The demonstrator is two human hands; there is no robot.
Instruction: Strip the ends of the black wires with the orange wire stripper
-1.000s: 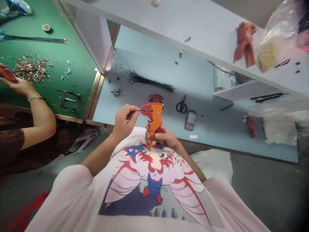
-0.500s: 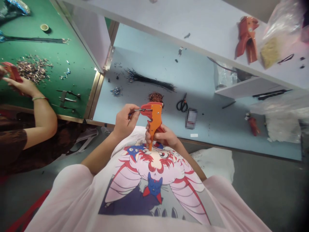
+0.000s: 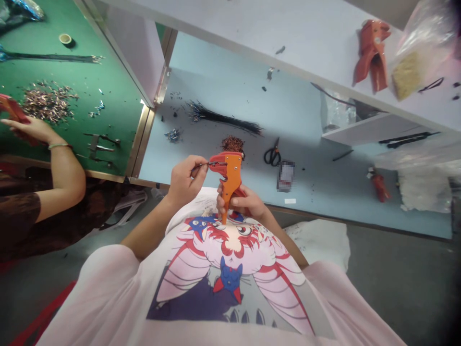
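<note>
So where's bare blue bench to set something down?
Bar specks: right of the blurred rectangle, left of the red-handled tool; also between the black wire bundle and white shelf. Crowded: around the copper-coloured heap, between bundle and orange tool.

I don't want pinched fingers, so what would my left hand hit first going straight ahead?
Your left hand would probably meet the orange and red tool first, though exact depth is unclear.
</note>
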